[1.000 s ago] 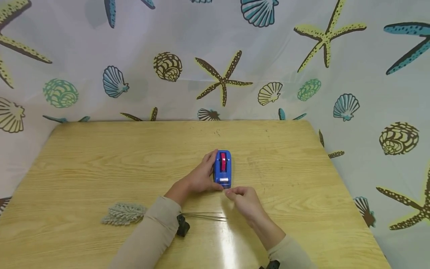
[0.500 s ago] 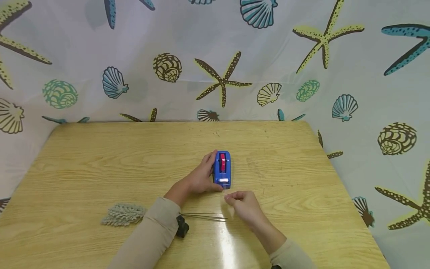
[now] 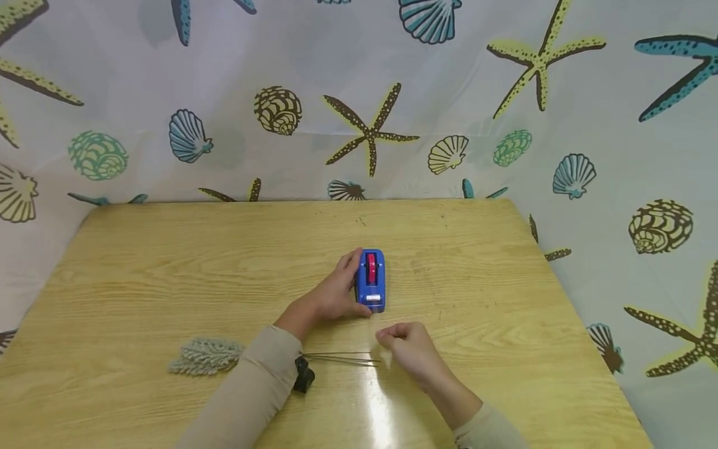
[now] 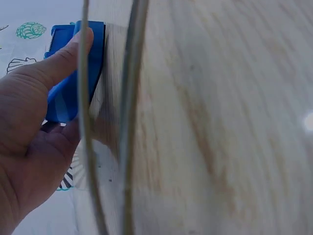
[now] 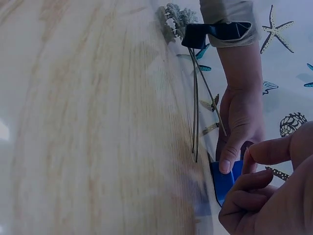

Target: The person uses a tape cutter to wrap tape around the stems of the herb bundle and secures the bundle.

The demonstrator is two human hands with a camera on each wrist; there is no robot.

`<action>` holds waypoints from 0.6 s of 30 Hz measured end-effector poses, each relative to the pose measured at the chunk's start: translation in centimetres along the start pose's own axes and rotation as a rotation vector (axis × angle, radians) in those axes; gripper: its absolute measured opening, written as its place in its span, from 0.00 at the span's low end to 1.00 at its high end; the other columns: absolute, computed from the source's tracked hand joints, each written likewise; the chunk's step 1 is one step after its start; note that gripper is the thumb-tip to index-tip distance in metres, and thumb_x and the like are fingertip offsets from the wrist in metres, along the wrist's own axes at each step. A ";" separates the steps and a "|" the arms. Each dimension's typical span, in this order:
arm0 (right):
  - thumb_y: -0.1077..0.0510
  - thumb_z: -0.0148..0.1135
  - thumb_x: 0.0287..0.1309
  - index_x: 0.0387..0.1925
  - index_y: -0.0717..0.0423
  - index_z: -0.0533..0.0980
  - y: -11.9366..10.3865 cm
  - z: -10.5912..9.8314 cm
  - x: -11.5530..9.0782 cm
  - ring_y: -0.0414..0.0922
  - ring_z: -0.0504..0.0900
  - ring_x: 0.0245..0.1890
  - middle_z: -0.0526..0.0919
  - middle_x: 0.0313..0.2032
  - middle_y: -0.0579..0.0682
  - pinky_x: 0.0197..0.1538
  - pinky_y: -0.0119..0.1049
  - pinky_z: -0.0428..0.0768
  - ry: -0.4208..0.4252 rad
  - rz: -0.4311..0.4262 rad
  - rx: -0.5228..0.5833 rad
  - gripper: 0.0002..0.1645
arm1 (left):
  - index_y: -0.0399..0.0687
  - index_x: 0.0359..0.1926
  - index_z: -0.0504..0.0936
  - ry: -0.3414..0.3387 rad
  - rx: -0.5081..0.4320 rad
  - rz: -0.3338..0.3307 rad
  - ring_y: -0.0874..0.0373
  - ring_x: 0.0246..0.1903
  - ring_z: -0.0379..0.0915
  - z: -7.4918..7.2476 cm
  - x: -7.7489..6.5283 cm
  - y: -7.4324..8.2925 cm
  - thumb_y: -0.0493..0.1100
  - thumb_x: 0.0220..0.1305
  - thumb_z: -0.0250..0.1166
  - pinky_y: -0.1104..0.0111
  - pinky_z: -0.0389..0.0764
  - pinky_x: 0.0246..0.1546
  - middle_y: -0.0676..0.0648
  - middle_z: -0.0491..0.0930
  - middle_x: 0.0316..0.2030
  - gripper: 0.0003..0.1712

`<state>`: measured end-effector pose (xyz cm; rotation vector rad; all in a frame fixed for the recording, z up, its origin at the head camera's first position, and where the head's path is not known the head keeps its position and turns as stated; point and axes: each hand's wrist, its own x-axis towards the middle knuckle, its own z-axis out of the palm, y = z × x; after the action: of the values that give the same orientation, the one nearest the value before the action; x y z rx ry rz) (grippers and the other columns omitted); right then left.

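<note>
A blue tape dispenser (image 3: 380,284) with a red-cored roll (image 3: 371,268) stands on the table in the head view. My left hand (image 3: 333,298) grips it along its left side, the thumb across its front end; the left wrist view shows that thumb on the blue body (image 4: 61,105). Just in front of the dispenser, my right hand (image 3: 414,349) pinches with thumb and forefinger. Between those fingertips and the dispenser runs a faint, clear strip of tape, hard to make out. In the right wrist view the right hand (image 5: 274,196) partly hides the dispenser (image 5: 222,183).
Left of my left forearm lies a grey-green artificial-looking sprig (image 3: 206,357). Its thin stems (image 3: 342,358) pass under the forearm and emerge toward the right hand. A wooden table (image 3: 477,268) is bordered by a shell-patterned cloth (image 3: 224,62) behind and at the sides.
My right hand has drawn back from the dispenser's front end, a short way toward me, still pinching. My left hand and the dispenser have stayed in place.
</note>
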<state>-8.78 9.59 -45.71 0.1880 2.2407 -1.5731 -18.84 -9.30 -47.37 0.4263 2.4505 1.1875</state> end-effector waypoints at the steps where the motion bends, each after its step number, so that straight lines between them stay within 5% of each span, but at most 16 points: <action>1: 0.56 0.62 0.65 0.40 0.68 0.82 0.1 -0.1 -0.1 0.47 0.75 0.45 0.83 0.43 0.57 0.45 0.36 0.72 0.001 0.006 -0.007 0.15 | 0.53 0.80 0.30 0.001 0.017 0.000 0.44 0.78 0.45 0.0 0.0 0.1 0.48 0.48 0.81 0.54 0.55 0.75 0.44 0.35 0.79 0.76; 5: 0.56 0.62 0.65 0.40 0.66 0.82 0.5 -0.5 0.0 0.48 0.77 0.46 0.83 0.45 0.57 0.48 0.39 0.74 -0.006 0.012 -0.049 0.15 | 0.50 0.80 0.31 0.026 0.154 -0.005 0.43 0.77 0.48 0.2 -0.2 0.5 0.51 0.49 0.80 0.53 0.57 0.74 0.44 0.36 0.80 0.75; 8: 0.57 0.60 0.67 0.42 0.66 0.81 0.8 -0.7 0.2 0.47 0.78 0.44 0.84 0.44 0.57 0.45 0.38 0.76 -0.042 -0.006 -0.100 0.14 | 0.45 0.80 0.41 0.072 0.324 0.016 0.43 0.74 0.57 -0.4 -1.7 1.1 0.48 0.52 0.79 0.53 0.65 0.71 0.41 0.47 0.78 0.67; 13: 0.58 0.57 0.69 0.43 0.67 0.81 1.0 -0.8 0.5 0.45 0.78 0.39 0.84 0.40 0.57 0.39 0.33 0.76 -0.102 -0.024 -0.109 0.14 | 0.42 0.62 0.78 0.088 0.568 0.075 0.49 0.55 0.78 -2.5 -7.8 0.9 0.47 0.56 0.76 0.56 0.81 0.56 0.43 0.78 0.56 0.34; 18: 0.57 0.58 0.69 0.44 0.66 0.81 1.2 -1.2 0.4 0.46 0.78 0.42 0.84 0.43 0.57 0.42 0.33 0.75 -0.084 -0.006 -0.069 0.15 | 0.49 0.42 0.89 0.023 0.633 0.146 0.58 0.36 0.79 -3.4 -12.4 -1.5 0.51 0.48 0.79 0.62 0.82 0.36 0.53 0.81 0.37 0.20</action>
<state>-9.04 11.13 -46.59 0.0940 2.2283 -1.4766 -9.70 -17.79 -44.04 0.7750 2.8172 0.4292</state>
